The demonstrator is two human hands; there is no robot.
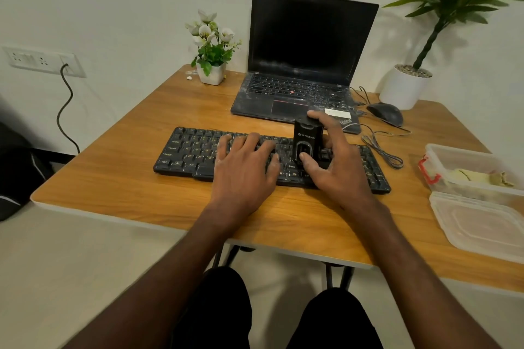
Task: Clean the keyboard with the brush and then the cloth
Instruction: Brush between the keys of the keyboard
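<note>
A black, dusty keyboard lies across the middle of the wooden table. My left hand rests flat on its middle keys with the fingers spread. My right hand grips a black upright brush tool, thumb on its front and forefinger over its top, and holds its lower end on the keys at the keyboard's right half. A yellowish cloth lies in a clear plastic box at the table's right edge.
A dusty open laptop stands behind the keyboard, with a wired mouse and coiled cable to its right. A small flower pot and a large potted plant stand at the back. A clear lid lies front right.
</note>
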